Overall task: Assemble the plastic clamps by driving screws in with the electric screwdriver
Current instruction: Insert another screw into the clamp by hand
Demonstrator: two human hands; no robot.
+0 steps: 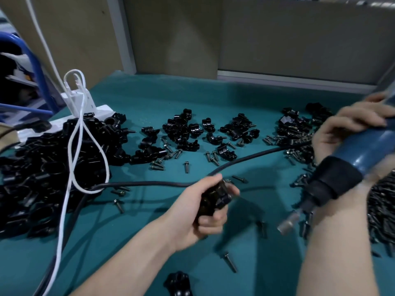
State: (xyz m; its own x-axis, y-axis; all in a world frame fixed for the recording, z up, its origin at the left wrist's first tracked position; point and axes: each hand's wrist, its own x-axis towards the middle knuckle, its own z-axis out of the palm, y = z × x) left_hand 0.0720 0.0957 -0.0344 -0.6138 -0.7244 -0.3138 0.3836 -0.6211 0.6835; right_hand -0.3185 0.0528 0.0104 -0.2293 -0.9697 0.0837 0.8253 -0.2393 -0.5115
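clamp (pixel 214 198), black plastic, sits just on the near side of the black cable (pixel 149 184). we grip it in our left hand (pixel 201 212), fingers curled round it and thumb on top. our right hand (pixel 350 127) is wrapped tight round the blue body of the electric screwdriver (pixel 352 161), above the cable's right end. the tool tilts down and to the left, and its blurred tip (pixel 288 224) hangs near the clamp but apart from it, on the cable's near side. beyond the cable, on the teal table (pixel 213 92), we see small clusters of loose clamps (pixel 183 129) with screws (pixel 187 166) scattered among them. at the cable's left end lies a big heap of clamps (pixel 42 167), and a white cord (pixel 74 146) loops over both heap and cable. on the near side of the cable lie a single screw (pixel 230 262), a second clamp (pixel 178 283) at the bottom edge, and a dense pile of screws (pixel 382 210) far right.
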